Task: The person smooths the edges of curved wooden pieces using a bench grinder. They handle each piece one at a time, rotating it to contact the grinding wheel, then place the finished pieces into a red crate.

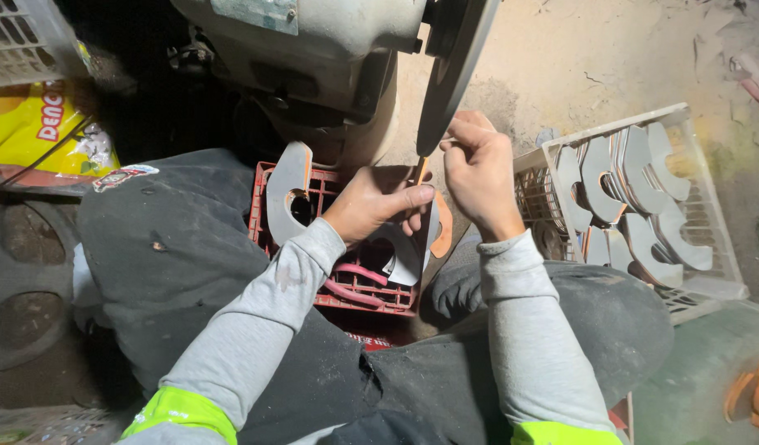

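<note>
Both my left hand [378,204] and right hand [477,161] gripped the curved metal piece [435,227], edge up against the grinding wheel [449,74] directly above.

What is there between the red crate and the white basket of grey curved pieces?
In the head view, the right hand and its grey sleeve lie between the red crate and the white basket, over the dark knee.

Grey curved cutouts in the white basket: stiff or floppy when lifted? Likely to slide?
The grey cutouts look like thin flat sheet, probably stiff: they stand on edge in the white basket without sagging. Probably light. Stacked loosely, they could slide apart.
</note>
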